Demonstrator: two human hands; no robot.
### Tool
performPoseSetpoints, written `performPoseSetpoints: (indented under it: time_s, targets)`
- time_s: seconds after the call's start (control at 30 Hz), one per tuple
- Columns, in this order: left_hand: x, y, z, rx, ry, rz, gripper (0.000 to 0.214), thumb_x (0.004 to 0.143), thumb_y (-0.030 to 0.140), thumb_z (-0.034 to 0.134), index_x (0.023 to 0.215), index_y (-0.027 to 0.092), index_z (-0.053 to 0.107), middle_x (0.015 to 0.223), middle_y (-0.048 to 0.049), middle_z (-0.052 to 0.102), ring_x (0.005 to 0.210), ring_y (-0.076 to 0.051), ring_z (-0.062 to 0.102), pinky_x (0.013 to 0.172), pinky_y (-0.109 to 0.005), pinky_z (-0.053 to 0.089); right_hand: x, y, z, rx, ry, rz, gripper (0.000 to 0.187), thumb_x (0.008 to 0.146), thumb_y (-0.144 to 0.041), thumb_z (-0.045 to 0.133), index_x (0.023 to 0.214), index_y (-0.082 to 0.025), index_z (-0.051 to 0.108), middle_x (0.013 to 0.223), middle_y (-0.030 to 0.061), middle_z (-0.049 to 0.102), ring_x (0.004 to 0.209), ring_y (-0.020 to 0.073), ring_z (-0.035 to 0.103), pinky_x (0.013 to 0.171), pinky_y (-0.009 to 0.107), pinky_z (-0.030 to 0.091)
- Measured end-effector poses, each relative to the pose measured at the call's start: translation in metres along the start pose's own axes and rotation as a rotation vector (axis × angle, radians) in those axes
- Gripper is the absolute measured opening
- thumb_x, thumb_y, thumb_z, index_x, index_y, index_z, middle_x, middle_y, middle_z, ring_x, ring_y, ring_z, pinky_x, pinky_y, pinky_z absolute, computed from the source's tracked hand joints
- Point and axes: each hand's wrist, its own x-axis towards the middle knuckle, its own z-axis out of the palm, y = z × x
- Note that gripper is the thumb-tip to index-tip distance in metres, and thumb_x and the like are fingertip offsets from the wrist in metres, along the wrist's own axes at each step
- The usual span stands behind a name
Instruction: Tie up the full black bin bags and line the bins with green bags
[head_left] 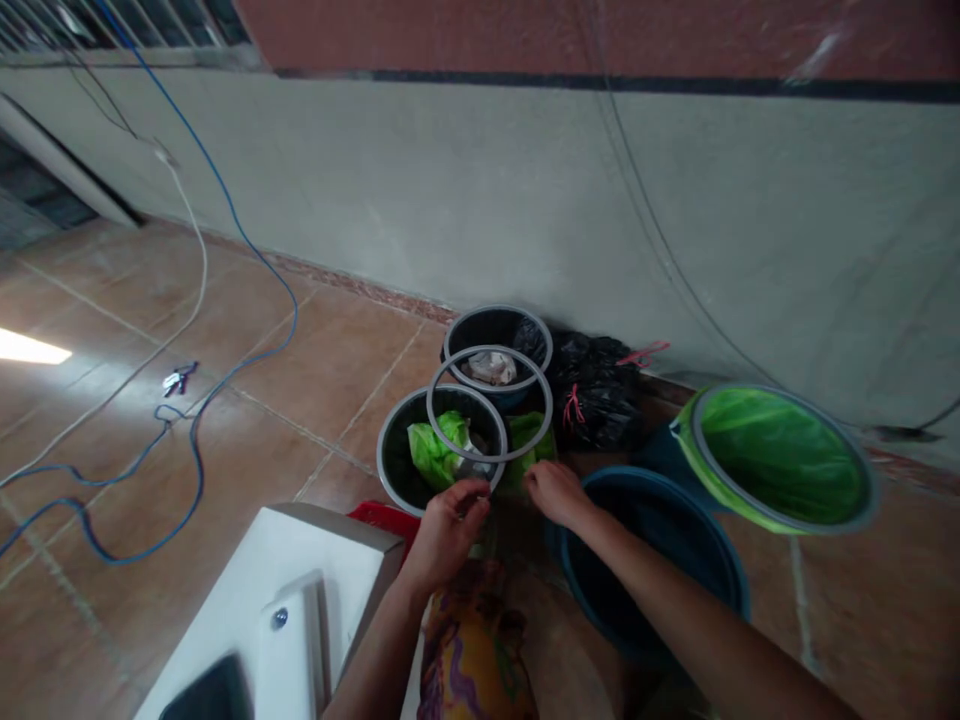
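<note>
Head view: the left hand (pixel 454 525) has its fingers curled narrow beside the near rim of a grey-rimmed bin (pixel 382 455). The right hand (pixel 561 490), fingers bunched, is at the near edge of a green plastic bag (pixel 529 430), between that bin and the black garbage bags (pixel 600 400). Whether either pinches anything, I cannot tell. A grey ring (pixel 549 403) overlaps bin and bag; good handling probably means gripping thin plastic lightly, pulling evenly, and not knocking the ring.

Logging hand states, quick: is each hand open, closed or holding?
Left hand: fingers curled; grip cannot be told.
Right hand: near green plastic; grip cannot be told.
</note>
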Motion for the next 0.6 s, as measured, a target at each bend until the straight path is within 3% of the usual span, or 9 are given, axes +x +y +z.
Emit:
performPoseSetpoints:
  time_s: [0.1,0.17,0.27,0.37,0.5,0.6]
  targets:
    - [-0.003,0.006,0.011,0.136,-0.202,-0.003,0.043,0.086,0.031,0.061,0.126,0.017,0.063,0.115,-0.0098,0.071,0.098,-0.022,0.068,0.087,-0.033,0.053,-0.030,0.015,-0.022,0.316,0.178,-0.015,0.026,0.087,-0.027,0.052,0.090,-0.019,0.076,0.093,0.0072,0.076,0.087,0.0211,0.069,0.079,0.029,0.050]
    - [0.001,0.011,0.022,0.222,-0.244,0.039,0.059,0.081,0.026,0.063,0.139,0.018,0.053,0.130,-0.0128,0.064,0.112,-0.025,0.064,0.097,-0.038,0.050,-0.049,0.025,-0.029,0.494,0.241,0.019,0.027,0.085,-0.033,0.054,0.093,-0.019,0.075,0.079,0.0046,0.074,0.071,0.0193,0.065,0.069,0.028,0.049]
    - [0.018,0.019,0.037,0.324,-0.283,0.209,0.083,0.073,0.016,0.064,0.151,0.017,0.036,0.151,-0.0164,0.044,0.138,-0.029,0.044,0.115,-0.045,0.036,-0.076,0.030,-0.035,0.619,0.238,-0.001,0.026,0.083,-0.033,0.054,0.093,-0.020,0.074,0.068,0.0008,0.067,0.061,0.0171,0.058,0.061,0.027,0.045]
    - [0.044,0.025,0.053,0.415,-0.398,0.388,0.097,0.067,0.013,0.067,0.155,0.019,0.026,0.159,-0.0162,0.032,0.148,-0.031,0.028,0.121,-0.050,0.025,-0.100,0.023,-0.048,0.644,0.166,-0.159,0.019,0.083,-0.028,0.056,0.088,-0.022,0.073,0.079,0.0011,0.067,0.071,0.0160,0.060,0.066,0.026,0.046]
    - [0.079,0.012,0.079,0.546,-0.616,0.423,0.100,0.062,0.028,0.080,0.151,0.023,0.036,0.153,-0.0153,0.043,0.142,-0.037,0.036,0.116,-0.058,0.028,-0.126,0.014,-0.080,0.754,0.147,-0.253,0.014,0.084,-0.028,0.060,0.080,-0.024,0.073,0.081,0.0010,0.065,0.073,0.0150,0.060,0.068,0.025,0.048]
    - [0.100,-0.010,0.095,0.609,-0.656,0.365,0.091,0.058,0.033,0.084,0.142,0.022,0.050,0.140,-0.0139,0.057,0.131,-0.036,0.050,0.112,-0.052,0.036,-0.146,0.026,-0.106,0.860,0.323,-0.153,0.013,0.080,-0.037,0.066,0.076,-0.027,0.074,0.084,0.0030,0.068,0.075,0.0183,0.064,0.063,0.026,0.051]
